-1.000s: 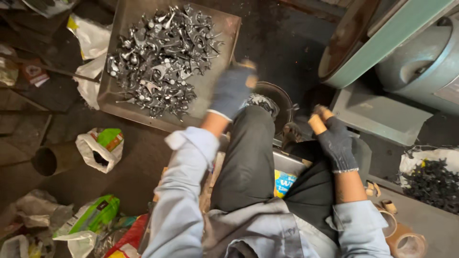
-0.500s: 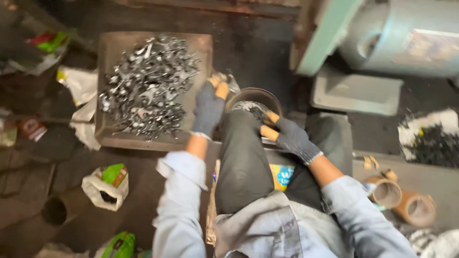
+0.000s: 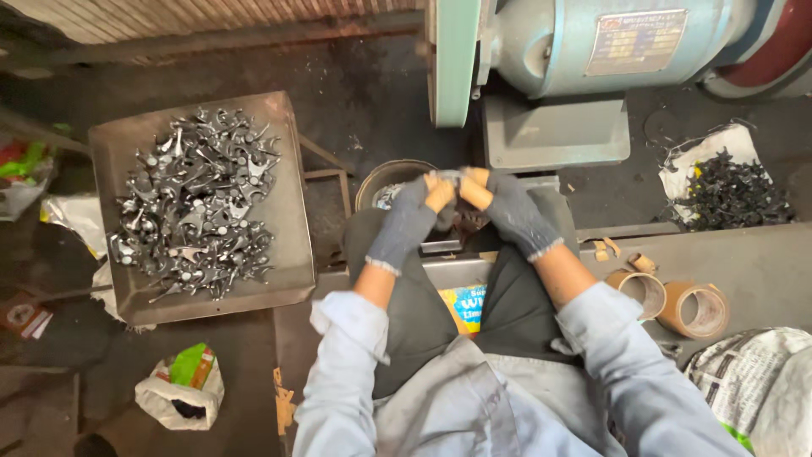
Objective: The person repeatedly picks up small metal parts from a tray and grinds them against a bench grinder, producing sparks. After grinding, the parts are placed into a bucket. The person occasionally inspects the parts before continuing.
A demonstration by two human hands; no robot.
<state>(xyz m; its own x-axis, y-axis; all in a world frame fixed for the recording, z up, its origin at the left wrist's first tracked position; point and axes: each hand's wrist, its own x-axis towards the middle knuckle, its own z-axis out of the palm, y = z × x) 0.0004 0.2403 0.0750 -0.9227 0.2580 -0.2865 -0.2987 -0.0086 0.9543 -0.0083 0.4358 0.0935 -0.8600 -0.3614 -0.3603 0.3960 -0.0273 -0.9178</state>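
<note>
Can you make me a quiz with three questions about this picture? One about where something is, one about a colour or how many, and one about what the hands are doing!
1. Where is the tray of silvery metal parts?
A. On the person's left
B. On top of the machine
C. On the person's lap

2. How many brown tape rolls lie at the right?
A. Five
B. Two
C. None

3. How are the gloved hands?
A. Far apart
B. Behind the back
C. Close together over the round bowl

Answers:
1. A: the tray of metal parts sits left of the knees.
2. B: two tape rolls lie side by side.
3. C: the left hand and right hand meet above the bowl.
</note>
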